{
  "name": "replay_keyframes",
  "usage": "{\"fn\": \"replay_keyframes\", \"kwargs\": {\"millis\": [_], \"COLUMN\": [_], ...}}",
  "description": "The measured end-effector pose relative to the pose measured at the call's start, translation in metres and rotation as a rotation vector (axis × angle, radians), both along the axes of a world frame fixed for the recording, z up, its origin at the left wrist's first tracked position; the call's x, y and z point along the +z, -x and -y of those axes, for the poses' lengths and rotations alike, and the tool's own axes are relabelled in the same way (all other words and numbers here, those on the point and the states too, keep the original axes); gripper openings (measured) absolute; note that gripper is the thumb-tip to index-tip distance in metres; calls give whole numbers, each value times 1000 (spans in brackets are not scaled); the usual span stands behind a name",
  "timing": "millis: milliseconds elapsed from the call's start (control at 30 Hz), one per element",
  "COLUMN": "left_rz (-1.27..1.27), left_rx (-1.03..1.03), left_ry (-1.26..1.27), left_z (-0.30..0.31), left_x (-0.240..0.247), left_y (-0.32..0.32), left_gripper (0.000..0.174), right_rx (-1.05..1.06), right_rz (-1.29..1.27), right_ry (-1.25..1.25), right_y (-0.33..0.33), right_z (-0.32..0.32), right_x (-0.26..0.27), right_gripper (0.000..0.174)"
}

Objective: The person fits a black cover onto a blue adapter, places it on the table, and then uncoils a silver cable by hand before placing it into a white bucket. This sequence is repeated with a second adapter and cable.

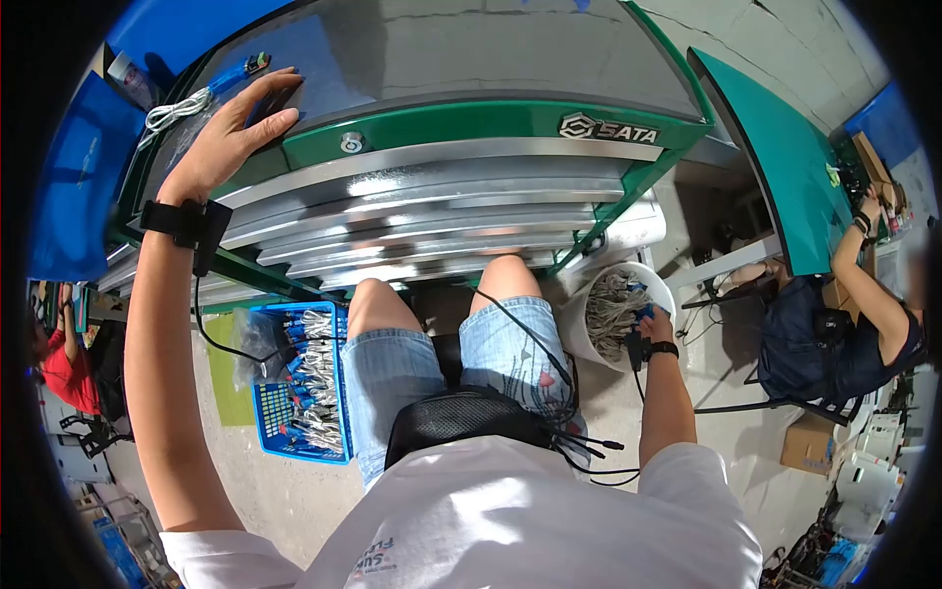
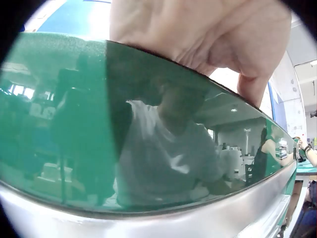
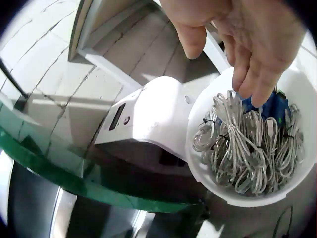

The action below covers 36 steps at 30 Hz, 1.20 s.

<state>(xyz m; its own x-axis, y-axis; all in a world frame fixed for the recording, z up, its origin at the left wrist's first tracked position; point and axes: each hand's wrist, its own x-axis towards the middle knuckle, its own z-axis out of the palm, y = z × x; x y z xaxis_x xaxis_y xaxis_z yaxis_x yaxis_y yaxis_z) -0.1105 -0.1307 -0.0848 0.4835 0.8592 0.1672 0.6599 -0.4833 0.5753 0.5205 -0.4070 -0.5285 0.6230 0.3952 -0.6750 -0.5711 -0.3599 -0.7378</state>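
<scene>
In the head view my left hand rests on the top of a green SATA tool cabinet, fingers extended over its front edge. Close beyond it lies a white cable with a blue connector. The left wrist view shows the palm just above the glossy green front. My right hand reaches over a white bucket, its thumb apart from the loosely bent fingers. Its fingertips are right at a blue connector among bundled grey cables.
A blue basket of similar cables stands left of my legs. Beside the bucket is a white appliance. Dark wires run across my lap. Another person sits at a green-topped table on the right.
</scene>
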Motion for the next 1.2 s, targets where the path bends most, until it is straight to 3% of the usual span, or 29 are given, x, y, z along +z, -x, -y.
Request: {"fn": "replay_keyframes", "kwargs": {"millis": [33, 67, 133, 167, 200, 367, 467, 600, 667, 733, 800, 900, 1067, 1133, 1167, 1200], "left_rz": [-19, -37, 84, 31, 23, 75, 64, 43, -79, -328, -451, -582, -263, 131, 130, 315], "left_rx": [-19, -33, -82, -63, -80, -65, 30, 285, 337, 371, 495, 577, 361, 372, 369, 338], "left_ry": [18, 33, 99, 58, 24, -102, -145, -236, -367, -331, -245, -323, -210, 42, 39, 92], "left_z": [1, 1, -1, 2, 1, 1, -2, -38, -72, -90, -90, -96, -111, -99, -94, -88], "left_x": [2, 5, 0, 4, 4, 5, 24, 43, 33, 26, 21, 26, 56, 88, 100, 112], "left_y": [-1, -1, 1, -2, -1, 6, 18, 60, 87, 97, 83, 68, 54, 26, 12, -2], "left_gripper": [54, 55, 54, 54, 55, 56, 50, 40, 41, 47, 38, 22, 20, 20, 20, 20], "right_rx": [6, 20, 647, 638, 180, 141, 293, 501, 666, 675, 796, 916, 1221, 1282, 1308, 1331], "right_rz": [-15, -18, 531, 520, 162, 370, 474, 646, 821, 838, 965, 1143, 1416, 1463, 1455, 1449], "right_ry": [-12, -18, -181, -78, -148, -224, -386, -398, -466, -515, -632, -740, -903, -1028, -1057, -1087], "right_y": [4, -36, -110, -75, -47, -35, -5, 56, 80, 116, 152, 201, 258, 279, 290, 302], "right_z": [-4, 3, 13, 3, -12, -53, -66, -68, -70, -72, -73, -77, -112, -147, -168, -190], "right_x": [2, -42, -140, -75, -27, 58, 136, 256, 299, 347, 391, 452, 526, 540, 544, 548], "right_gripper": [16, 16, 33, 33, 29, 12, 14, 11, 12, 12, 12, 12, 12, 13, 16, 18]}}
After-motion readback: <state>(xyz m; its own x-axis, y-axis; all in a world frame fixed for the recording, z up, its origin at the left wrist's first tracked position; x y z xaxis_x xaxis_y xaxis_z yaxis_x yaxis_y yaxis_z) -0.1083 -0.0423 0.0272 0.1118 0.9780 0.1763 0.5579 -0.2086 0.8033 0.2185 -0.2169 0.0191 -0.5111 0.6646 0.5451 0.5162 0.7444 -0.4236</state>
